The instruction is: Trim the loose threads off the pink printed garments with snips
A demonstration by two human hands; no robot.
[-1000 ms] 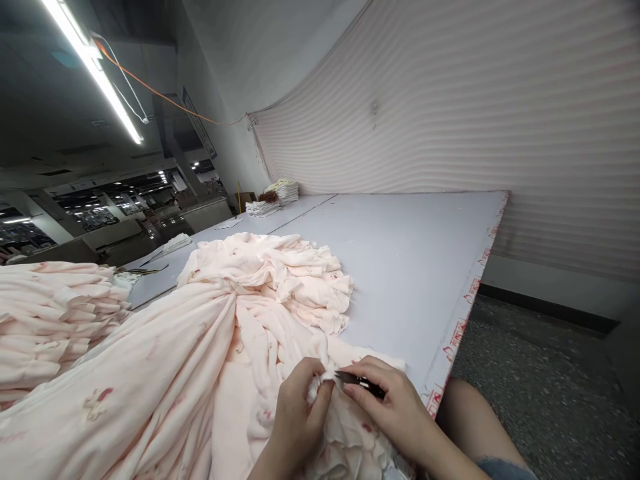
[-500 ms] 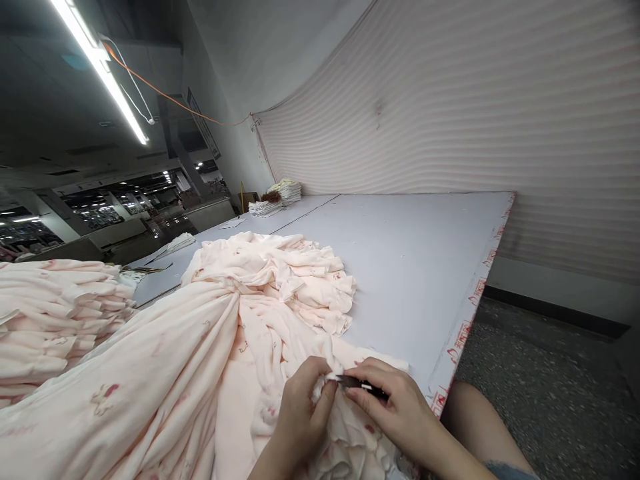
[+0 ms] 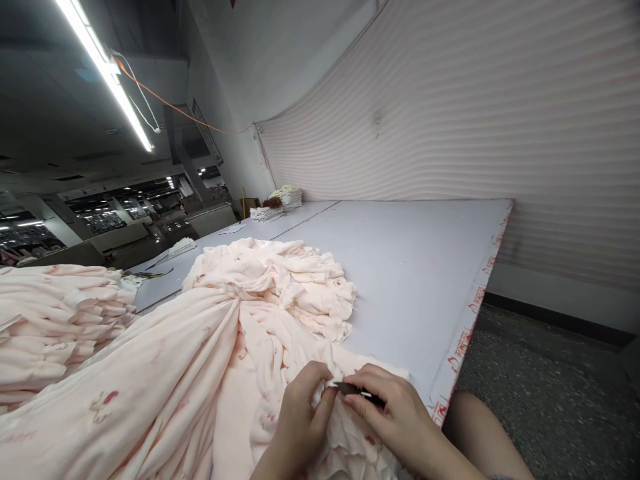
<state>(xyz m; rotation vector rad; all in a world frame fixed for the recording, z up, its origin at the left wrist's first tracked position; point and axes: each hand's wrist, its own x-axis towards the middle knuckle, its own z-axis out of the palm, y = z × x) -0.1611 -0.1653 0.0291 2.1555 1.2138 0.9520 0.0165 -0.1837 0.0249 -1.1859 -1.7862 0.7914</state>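
Note:
A big bunch of pale pink printed fabric lies across the near part of the grey table. My left hand is closed, pinching a small fold of this fabric at the near edge. My right hand is closed round a small dark cutting tool, whose tip touches the pinched fold right beside my left fingers. The two hands almost touch each other.
A stack of folded pink pieces sits at the left. Small piles of white cloth lie at the far end by the ribbed wall. The table's right edge drops to a speckled floor; my knee shows below it.
The view has tilted slightly, so everything sits a little lower and to the right in the frame. My hands keep the same grip on the fabric and the tool.

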